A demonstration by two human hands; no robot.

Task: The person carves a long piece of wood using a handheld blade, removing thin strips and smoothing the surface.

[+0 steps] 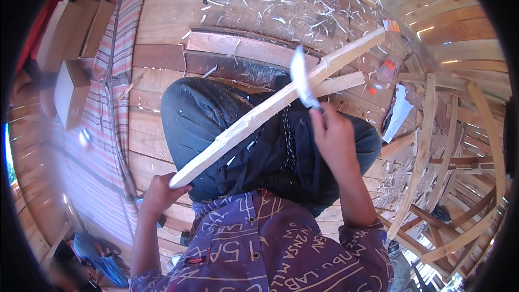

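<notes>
A long pale strip of wood (246, 123) lies slantwise across my lap, from the lower left up to the far right, its surface rough with cut marks. My left hand (162, 192) is closed round its near end. In my right hand (333, 135) is a knife (300, 75) with a broad, curved blade, slightly blurred, gripped by its handle. The blade is against or just over the strip's upper half; I cannot tell whether it touches. A second, shorter wooden piece (346, 83) shows beneath the strip, near my right knee.
Wood shavings (324, 13) litter the plank floor. Flat boards (243, 46) lie ahead of my knees. A plastic bottle (385, 71) and a curved wooden frame (430, 146) are at right. On the left are a striped cloth (92, 167) and cardboard boxes (70, 94).
</notes>
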